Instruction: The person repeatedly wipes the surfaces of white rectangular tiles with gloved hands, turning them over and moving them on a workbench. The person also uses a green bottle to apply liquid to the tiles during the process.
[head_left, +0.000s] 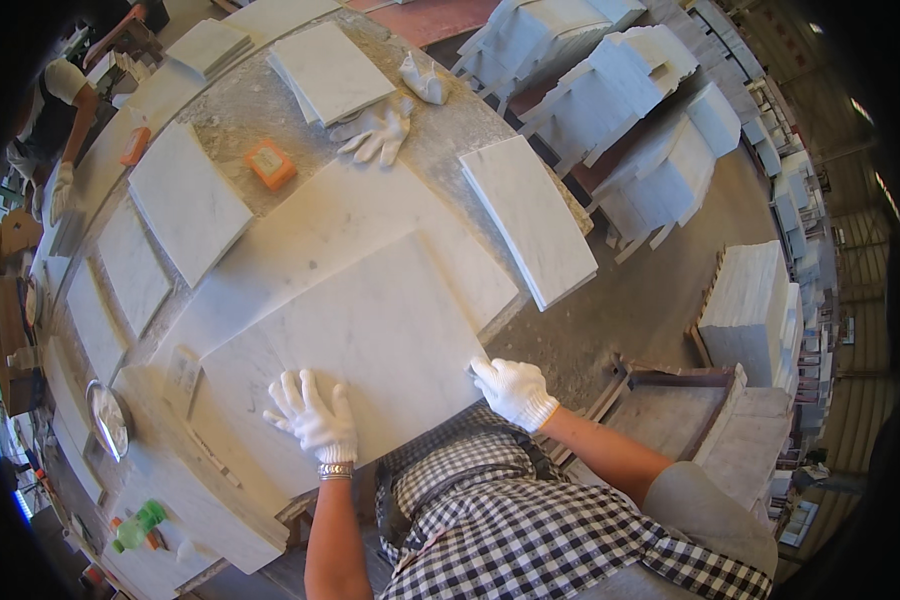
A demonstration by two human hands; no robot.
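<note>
A large pale marble slab [360,345] with faint grey veins lies on the table right before me. My left hand [313,415], in a white glove, rests flat on its near part with the fingers spread. At the slab's right edge, close to its near right corner, is my right hand [513,392], also in a white glove. Its fingers are closed on a small dark thing, mostly hidden, that I cannot make out. Beneath the slab, another large pale slab [290,245] sticks out on the far side.
Stacked tiles [330,70], loose white gloves [380,133] and an orange block [270,164] lie farther back. A slab [528,218] overhangs the right table edge. At left are a round metal dish [109,420] and a green bottle [140,525]. Another person's gloved hand [62,192] shows far left.
</note>
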